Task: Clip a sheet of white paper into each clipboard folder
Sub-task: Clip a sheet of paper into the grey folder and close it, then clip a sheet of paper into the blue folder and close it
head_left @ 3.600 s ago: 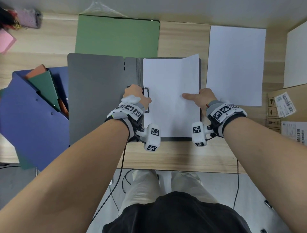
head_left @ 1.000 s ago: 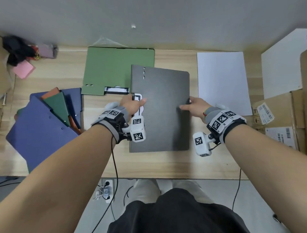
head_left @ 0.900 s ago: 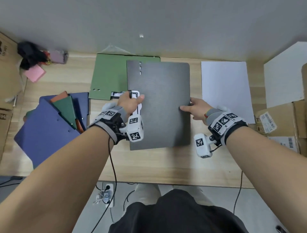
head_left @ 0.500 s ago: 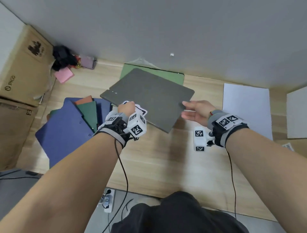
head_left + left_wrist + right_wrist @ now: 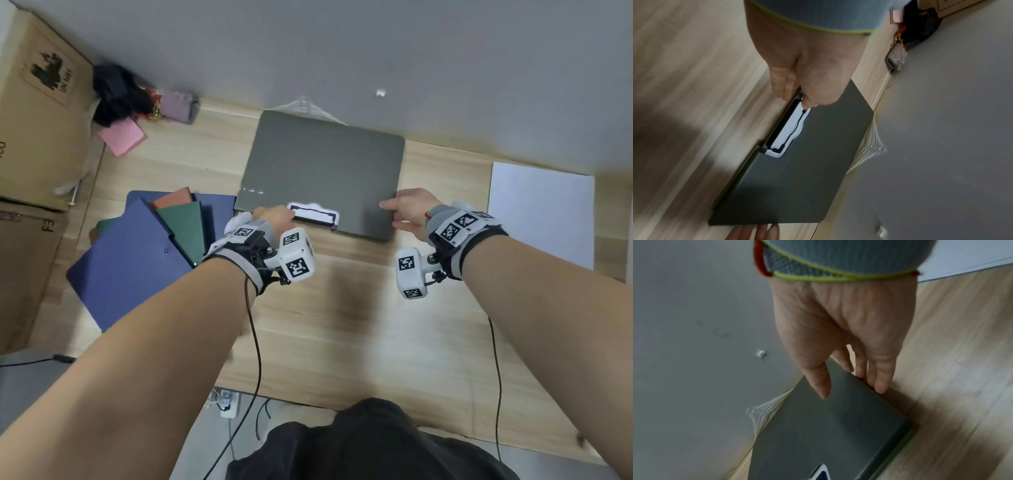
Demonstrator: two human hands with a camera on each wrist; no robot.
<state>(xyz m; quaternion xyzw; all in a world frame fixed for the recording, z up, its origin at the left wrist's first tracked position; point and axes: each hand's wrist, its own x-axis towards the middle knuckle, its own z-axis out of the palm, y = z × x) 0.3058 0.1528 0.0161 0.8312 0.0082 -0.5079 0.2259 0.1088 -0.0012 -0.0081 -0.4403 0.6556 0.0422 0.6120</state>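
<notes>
grey folder [image 5: 322, 171] now down by wall | left hand [image 5: 272, 216] pinches clip [image 5: 313, 216] | right hand [image 5: 409, 209] fingers straight, at edge

Both bare forearms stretched forward, tagged wrist bands on. Left hand [image 5: 274, 216] curled, thumb and fingers [image 5: 784, 91] pinching an edge just ahead. Right hand [image 5: 409, 209] loosely extended, thumb on top, fingers [image 5: 880, 378] straight beneath.

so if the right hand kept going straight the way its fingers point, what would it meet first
Probably the grey folder: the right hand already has its thumb over the cover at that corner. Past the folder, the left hand at the clip, though depth is unclear.
</notes>
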